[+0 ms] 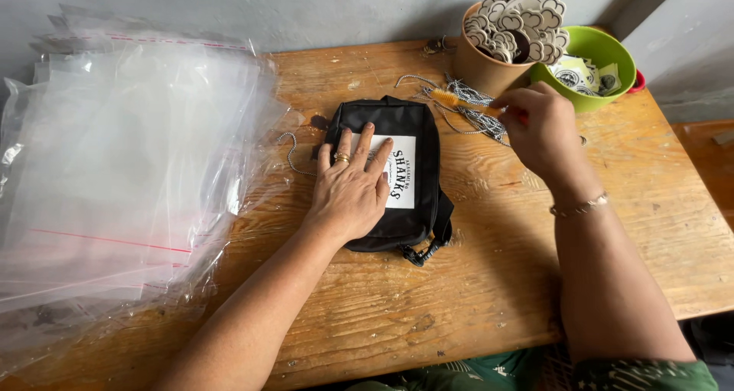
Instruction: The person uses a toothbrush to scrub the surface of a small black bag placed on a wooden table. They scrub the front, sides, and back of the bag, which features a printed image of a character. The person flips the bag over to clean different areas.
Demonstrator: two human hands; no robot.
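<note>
The left hand lay flat and open, fingers spread, on a black pouch with a white label, which rested at the middle of the wooden counter. The right hand, just right of the pouch's far end, was closed in a pinch on a small orange brush held over a tangle of ball chains. Farther off stood a brown cup of cut-out tags and a green bowl, while clear plastic bags were heaped at the left.
</note>
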